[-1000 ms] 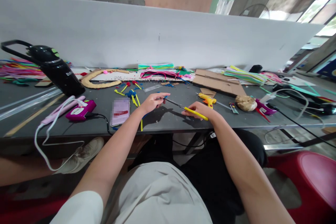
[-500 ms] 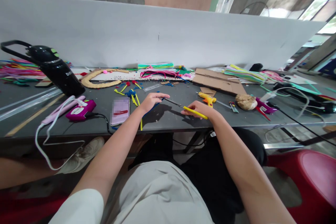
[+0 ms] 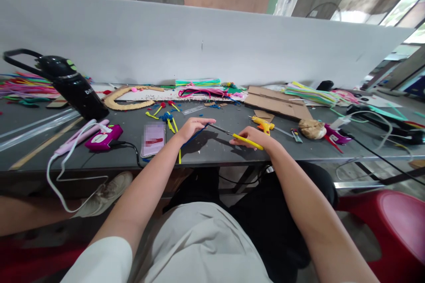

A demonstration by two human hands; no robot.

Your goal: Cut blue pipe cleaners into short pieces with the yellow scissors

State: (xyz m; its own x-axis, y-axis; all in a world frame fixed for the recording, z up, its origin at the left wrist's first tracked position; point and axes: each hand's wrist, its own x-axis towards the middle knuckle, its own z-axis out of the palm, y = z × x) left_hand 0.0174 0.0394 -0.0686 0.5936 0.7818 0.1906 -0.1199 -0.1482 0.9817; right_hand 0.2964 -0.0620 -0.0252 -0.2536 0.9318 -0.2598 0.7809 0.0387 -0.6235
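My left hand [image 3: 194, 128] pinches a dark blue pipe cleaner [image 3: 195, 136], which trails down along the wrist. In my right hand [image 3: 248, 136] is a pair of scissors [image 3: 249, 142] with yellow handles. Their blades point left and the tips meet the blue pipe cleaner at my left fingertips; whether the blades are fully closed I cannot tell. Left of my left hand lie blue and yellow pipe-cleaner pieces [image 3: 170, 119] and a phone [image 3: 153, 139] with its screen lit. Behind my right hand rests a yellow glue gun [image 3: 263, 124].
A black bottle [image 3: 79, 93] and a purple device [image 3: 103, 138] with a white cable stand at the left. Cardboard [image 3: 279, 102] and pipe-cleaner bundles [image 3: 310, 93] lie along the white partition [image 3: 199, 44]. A brown lump [image 3: 311, 128] sits at right. Another person's leg [image 3: 36, 216] shows lower left.
The view has shifted very slightly. Both hands, the scissors and the blue pipe cleaner keep nearly the same positions.
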